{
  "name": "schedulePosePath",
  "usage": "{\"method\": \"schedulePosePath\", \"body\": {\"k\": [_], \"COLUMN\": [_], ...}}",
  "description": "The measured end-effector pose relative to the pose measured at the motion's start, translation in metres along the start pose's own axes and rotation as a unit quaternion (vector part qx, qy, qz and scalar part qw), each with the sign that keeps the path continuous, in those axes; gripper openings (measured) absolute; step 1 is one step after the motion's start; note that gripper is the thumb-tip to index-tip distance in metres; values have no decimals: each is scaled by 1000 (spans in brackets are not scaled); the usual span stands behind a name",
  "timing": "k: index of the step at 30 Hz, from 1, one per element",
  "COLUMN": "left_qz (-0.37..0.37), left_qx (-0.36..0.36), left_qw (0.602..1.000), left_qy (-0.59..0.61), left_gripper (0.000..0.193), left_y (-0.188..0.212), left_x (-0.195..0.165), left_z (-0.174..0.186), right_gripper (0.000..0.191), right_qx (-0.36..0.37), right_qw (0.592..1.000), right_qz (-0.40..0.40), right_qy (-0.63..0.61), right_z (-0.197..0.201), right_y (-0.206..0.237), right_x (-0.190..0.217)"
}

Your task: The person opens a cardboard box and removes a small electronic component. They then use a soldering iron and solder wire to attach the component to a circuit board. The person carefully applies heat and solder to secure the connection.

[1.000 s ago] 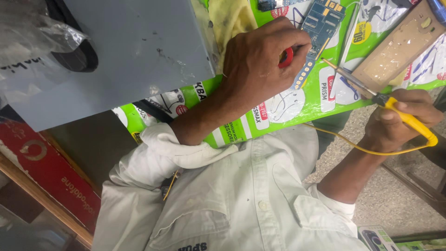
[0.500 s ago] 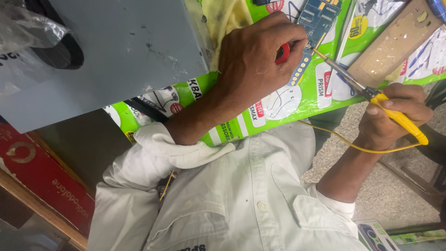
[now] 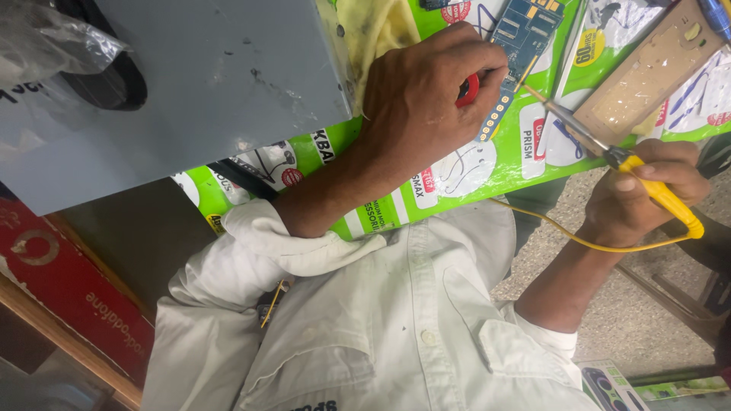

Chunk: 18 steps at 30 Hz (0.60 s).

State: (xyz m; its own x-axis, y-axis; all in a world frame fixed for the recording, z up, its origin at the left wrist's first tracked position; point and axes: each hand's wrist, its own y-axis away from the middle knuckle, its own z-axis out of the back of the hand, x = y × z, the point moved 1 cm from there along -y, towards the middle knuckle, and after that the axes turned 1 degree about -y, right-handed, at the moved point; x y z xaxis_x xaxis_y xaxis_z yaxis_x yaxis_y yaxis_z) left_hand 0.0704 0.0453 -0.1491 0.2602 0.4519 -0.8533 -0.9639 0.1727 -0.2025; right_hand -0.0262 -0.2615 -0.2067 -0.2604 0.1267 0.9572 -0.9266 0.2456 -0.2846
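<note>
even, diffuse light across the frame, moderately bright; source not visible. soft shadow under the left hand on the green printed sheet. white shirt in lower centre near overexposed. dim lower left corner. focus mostly sharp; slight softness at far right edge.

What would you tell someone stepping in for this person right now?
Left hand: curled over a small red object, fingers pinning the blue rectangular circuit board to the green printed sheet.
Right hand: gripping the yellow-handled metal soldering iron, tip at the board's edge; contact unclear.
Done: board pinned, iron at the board.
Left: whether any joint is made cannot be told.
</note>
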Motion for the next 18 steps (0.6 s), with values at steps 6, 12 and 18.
{"method": "schedulePosePath", "body": {"k": [6,12,18], "left_qz": [-3,0,-1], "left_qx": [-4,-3,-4], "left_qw": [1000,1000,1000], "left_qy": [-5,-8,-11], "left_gripper": [8,7,8], "left_y": [0,0,1], "left_x": [2,3,3], "left_z": [-1,-2,-3], "right_gripper": [40,41,39], "right_qx": [5,12,21], "right_qw": [1000,1000,1000], "right_qz": [-7,3,2], "right_qy": [-5,3,15], "right_z": [1,-2,-4], "right_y": [3,0,-2], "right_x": [-1,1,2]}}
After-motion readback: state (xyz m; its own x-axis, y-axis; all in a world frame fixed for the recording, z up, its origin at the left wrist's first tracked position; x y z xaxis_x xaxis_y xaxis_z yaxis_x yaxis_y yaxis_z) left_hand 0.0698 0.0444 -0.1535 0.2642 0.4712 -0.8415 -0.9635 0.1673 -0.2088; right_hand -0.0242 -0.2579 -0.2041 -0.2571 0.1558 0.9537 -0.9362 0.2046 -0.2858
